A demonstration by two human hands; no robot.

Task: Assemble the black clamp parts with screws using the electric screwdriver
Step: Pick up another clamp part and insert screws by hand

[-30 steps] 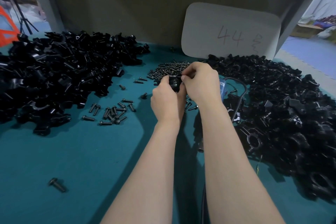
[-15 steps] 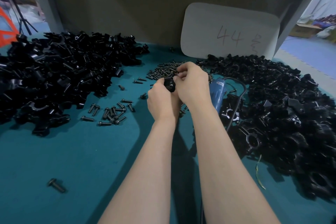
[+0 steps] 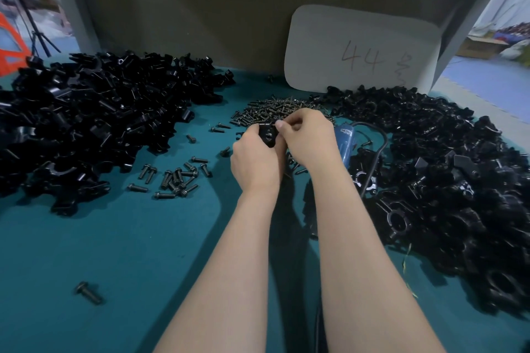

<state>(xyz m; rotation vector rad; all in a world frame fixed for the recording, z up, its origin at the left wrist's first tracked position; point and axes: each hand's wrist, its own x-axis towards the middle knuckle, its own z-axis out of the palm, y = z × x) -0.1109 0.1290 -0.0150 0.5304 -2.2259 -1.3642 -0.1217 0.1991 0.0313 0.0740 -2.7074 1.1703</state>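
Clamp (image 3: 268,136) between left hand (image 3: 255,163), right hand (image 3: 309,142)

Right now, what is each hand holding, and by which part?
Left hand grips a small black clamp part by its left side; right hand pinches at its upper right edge.

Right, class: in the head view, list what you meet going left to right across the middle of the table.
In order: left pile of black clamp parts, loose bolts, left hand, right hand, blue electric screwdriver, right pile of black clamp parts.
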